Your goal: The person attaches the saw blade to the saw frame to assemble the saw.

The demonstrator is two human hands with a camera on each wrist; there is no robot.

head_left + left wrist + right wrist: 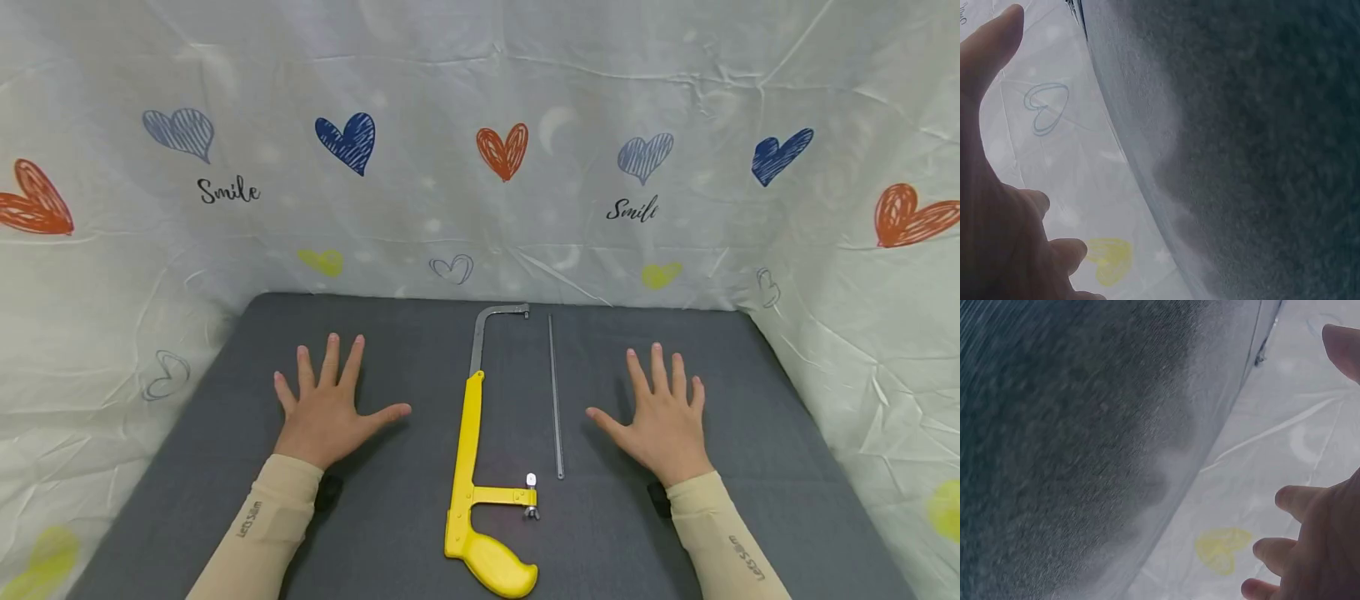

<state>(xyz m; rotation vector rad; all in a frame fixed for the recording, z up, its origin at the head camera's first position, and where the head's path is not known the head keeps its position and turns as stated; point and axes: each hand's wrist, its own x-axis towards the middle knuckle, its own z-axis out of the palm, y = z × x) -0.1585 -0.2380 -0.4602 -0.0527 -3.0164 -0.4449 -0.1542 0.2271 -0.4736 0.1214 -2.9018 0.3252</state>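
In the head view a hacksaw frame (467, 442) with a yellow handle and a grey metal front arm lies on the dark grey table, its grip toward me. A wing nut (532, 512) sits on its lower bracket. Just right of it lies a thin metal saw blade (556, 400), separate from the frame. My left hand (321, 417) is left of the frame, palm down, fingers spread, holding nothing. To the right of the blade, my right hand (666, 433) is likewise spread and holds nothing. Both wrist views show spread fingers above the table surface.
The dark grey table (375, 517) ends at a back edge against a white curtain (420, 208) printed with hearts and "Smile". More of this curtain hangs on both sides. Beige sleeves (255, 533) cover both forearms.
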